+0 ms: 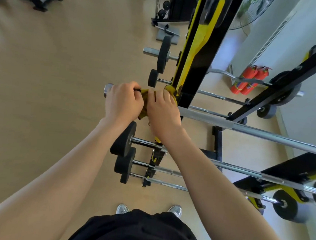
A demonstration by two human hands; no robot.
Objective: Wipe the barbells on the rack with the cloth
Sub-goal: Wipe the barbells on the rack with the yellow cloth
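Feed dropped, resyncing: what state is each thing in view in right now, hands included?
left hand: curled round the end of the top barbell.
right hand: curled over the cloth, on the bar.
cloth: bunched round the bar between both hands.
top barbell: lying across the rack.
lower barbells: racked, black plates on.

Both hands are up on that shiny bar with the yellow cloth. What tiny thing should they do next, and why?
Probably slide the cloth leftward toward the barbell tip. The right hand grips the cloth round the bar, the left hand holds the bar beside it, and the chrome end past the left hand looks uncovered.
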